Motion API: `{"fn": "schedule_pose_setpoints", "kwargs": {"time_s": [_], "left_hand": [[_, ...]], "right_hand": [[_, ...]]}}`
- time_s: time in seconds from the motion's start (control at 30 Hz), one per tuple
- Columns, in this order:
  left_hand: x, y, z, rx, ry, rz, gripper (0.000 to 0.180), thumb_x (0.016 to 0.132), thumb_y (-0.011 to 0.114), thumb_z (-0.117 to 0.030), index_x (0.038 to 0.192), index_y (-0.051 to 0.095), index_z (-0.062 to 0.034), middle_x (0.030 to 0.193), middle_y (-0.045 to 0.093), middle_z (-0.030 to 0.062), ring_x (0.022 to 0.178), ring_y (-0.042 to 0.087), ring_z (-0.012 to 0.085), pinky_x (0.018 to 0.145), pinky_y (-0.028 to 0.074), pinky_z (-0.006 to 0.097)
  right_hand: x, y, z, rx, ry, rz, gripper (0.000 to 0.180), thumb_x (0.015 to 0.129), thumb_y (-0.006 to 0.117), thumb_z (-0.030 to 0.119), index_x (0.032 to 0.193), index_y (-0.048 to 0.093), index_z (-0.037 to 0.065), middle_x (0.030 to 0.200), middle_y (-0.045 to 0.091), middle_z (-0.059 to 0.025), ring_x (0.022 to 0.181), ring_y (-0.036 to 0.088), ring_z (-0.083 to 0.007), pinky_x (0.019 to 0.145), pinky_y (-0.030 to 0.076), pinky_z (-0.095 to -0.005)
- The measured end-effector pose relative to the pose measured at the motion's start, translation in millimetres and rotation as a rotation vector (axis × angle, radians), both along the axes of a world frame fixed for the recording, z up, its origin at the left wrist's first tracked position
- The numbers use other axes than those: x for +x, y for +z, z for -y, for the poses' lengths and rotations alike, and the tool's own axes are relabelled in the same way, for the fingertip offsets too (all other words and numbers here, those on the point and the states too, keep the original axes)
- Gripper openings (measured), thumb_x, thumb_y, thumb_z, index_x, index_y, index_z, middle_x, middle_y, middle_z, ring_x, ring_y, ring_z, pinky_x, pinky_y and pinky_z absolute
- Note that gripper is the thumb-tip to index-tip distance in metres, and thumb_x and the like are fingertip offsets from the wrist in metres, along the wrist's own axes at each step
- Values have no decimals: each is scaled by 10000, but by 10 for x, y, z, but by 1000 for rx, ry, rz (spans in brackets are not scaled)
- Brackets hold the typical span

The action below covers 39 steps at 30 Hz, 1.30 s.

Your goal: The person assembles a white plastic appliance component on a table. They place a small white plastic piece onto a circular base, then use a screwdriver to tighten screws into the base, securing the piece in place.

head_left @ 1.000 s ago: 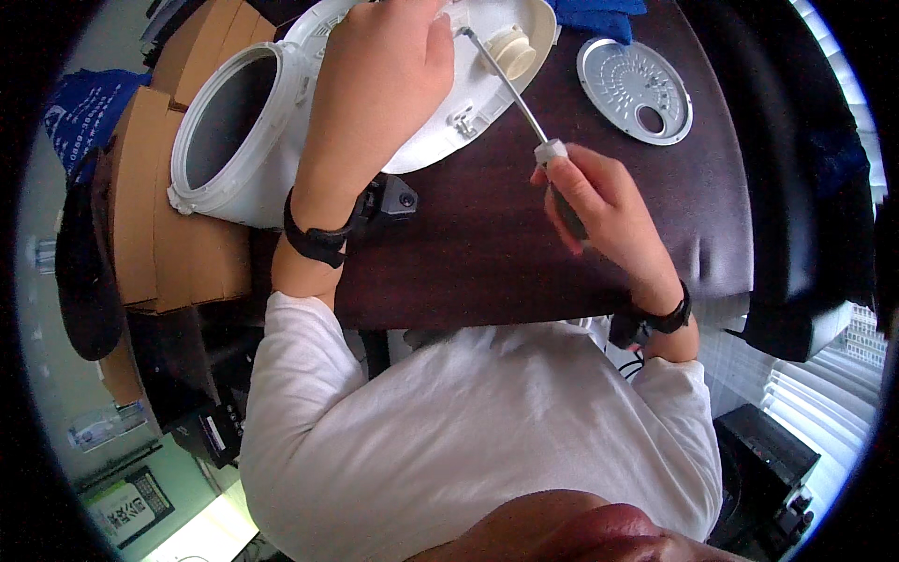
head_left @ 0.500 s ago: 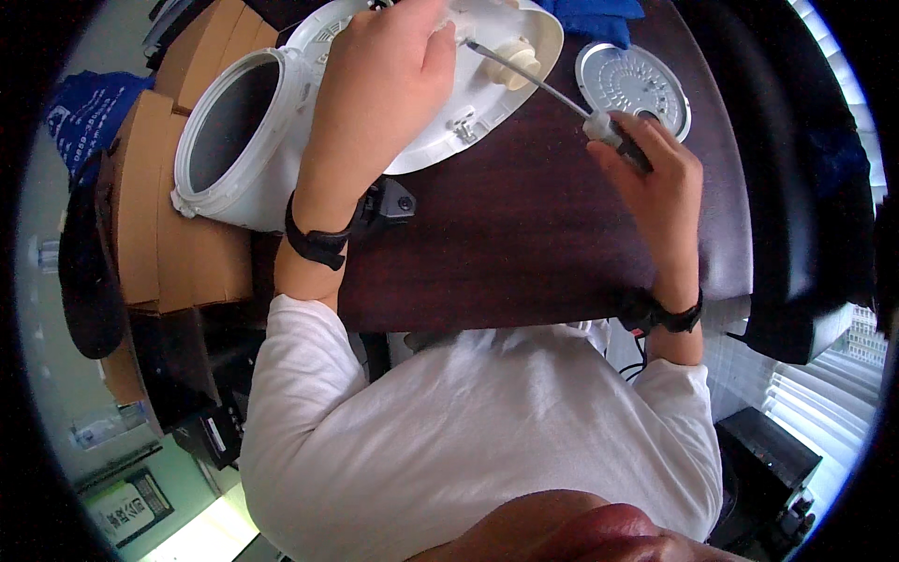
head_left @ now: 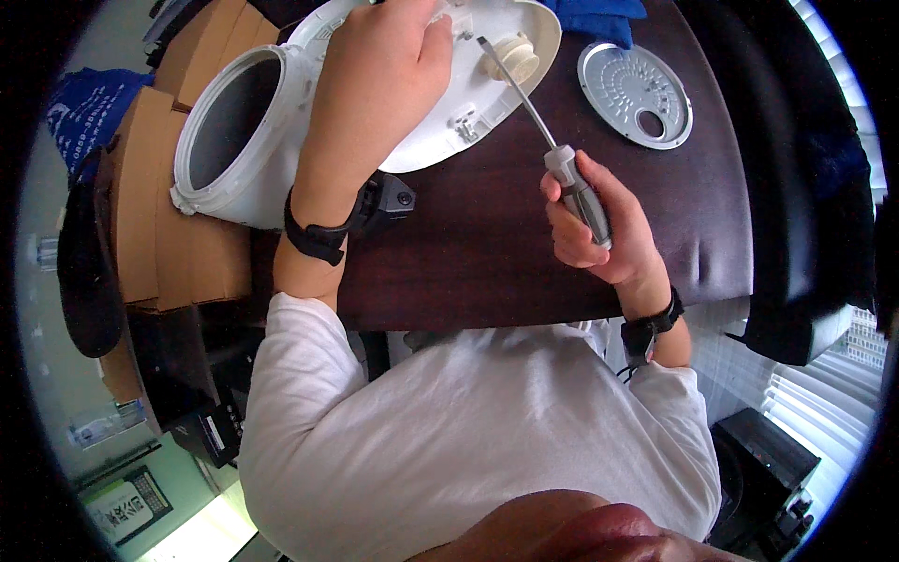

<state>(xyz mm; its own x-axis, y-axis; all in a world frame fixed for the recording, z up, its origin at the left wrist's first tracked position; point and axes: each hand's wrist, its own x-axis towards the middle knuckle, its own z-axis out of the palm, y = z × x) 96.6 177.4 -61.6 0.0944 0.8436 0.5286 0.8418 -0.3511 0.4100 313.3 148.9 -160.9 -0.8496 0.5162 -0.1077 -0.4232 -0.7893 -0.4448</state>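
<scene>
My right hand [head_left: 613, 225] is closed around the grey handle of a screwdriver [head_left: 531, 105]. The shaft slants up and left, and its tip is above a white plastic housing [head_left: 426, 140], beside a round cream-coloured knob-like part [head_left: 517, 56]. The tip looks clear of the small fittings on the housing. Over the upper left of that housing, my left hand [head_left: 389, 80] has its fingers bent and thumb drawn in. Its fingertips run to the picture's upper edge, so what they pinch is hidden. Against the housing's left side lies an open white cylindrical shell [head_left: 293, 122].
A silver perforated disc [head_left: 613, 94] with a round hole lies right of the housing on the dark wooden table [head_left: 487, 253]. Blue cloth [head_left: 599, 19] is behind it. Cardboard boxes [head_left: 140, 187] stand at the left, and a black chair [head_left: 796, 187] at the right.
My right hand has drawn back toward me and turned, bringing the screwdriver's tip away from the fitting beside my left hand. The left hand has barely moved.
</scene>
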Motion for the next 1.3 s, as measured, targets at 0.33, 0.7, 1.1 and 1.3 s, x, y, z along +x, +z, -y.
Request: {"fn": "schedule_pose_setpoints", "kwargs": {"time_s": [0.33,0.7,1.1,1.3], "left_hand": [[216,274,148,-112,102,-11,268,846,510,-43,1099,551,34,978,623,232,887,622,340,759,499,361],[94,152,58,-86,66,-18,280,834,510,-39,1101,546,37,963,617,247,889,612,361,753,495,378],[76,128,49,-48,64,-6,268,815,507,-33,1072,558,23,927,606,268,859,596,400,737,487,409],[70,118,29,-50,45,4,271,818,504,-28,1079,554,23,903,617,256,830,612,379,708,491,393]], "right_hand": [[-59,15,52,-108,48,-121,428,964,276,421,923,495,55,512,447,-11,302,328,-58,282,249,-184],[-73,167,95,-143,43,-79,445,969,262,414,927,499,40,509,444,-12,307,337,-62,283,259,-187],[-7,346,-58,1638,-832,1400,239,813,636,290,870,601,60,691,607,-125,549,591,-301,483,444,-363],[119,423,-93,1308,-625,1272,258,849,611,281,873,601,24,615,568,-67,467,532,-186,453,409,-281]]}}
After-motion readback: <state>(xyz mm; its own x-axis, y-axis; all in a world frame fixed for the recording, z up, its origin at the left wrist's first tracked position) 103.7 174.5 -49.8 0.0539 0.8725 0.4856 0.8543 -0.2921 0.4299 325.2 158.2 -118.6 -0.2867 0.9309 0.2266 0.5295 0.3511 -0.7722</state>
